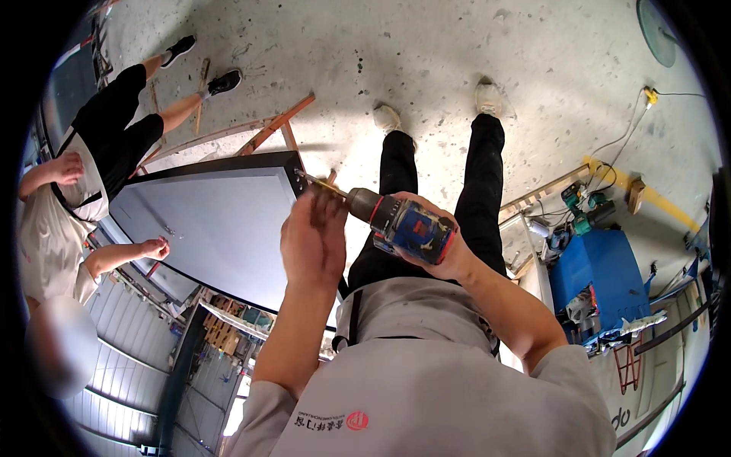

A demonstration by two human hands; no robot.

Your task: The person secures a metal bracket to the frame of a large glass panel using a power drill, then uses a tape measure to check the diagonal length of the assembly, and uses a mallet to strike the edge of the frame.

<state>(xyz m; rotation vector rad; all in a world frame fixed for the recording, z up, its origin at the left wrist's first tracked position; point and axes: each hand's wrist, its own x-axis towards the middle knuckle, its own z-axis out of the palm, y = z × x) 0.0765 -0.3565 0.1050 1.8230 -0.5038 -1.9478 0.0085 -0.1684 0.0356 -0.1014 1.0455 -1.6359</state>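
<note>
My right hand [445, 247] is wrapped round the body and grip of a blue and black cordless drill [415, 228]. The drill's long, thin bit [324, 183] reaches left to the end of a dark-framed grey panel [205, 209], where small holes and a fastener show at the corner. Just below the bit, close to the frame's end, is my left hand [316, 240] with its dark-smudged fingers curled together. What those fingers hold, if anything, is hidden.
Orange-brown supports [278, 126] stand under the panel. Beyond it, at the left, is a co-worker [65, 190] with one hand over the panel. To my right are a blue box [598, 278], green power tools [585, 209] and cables on the floor.
</note>
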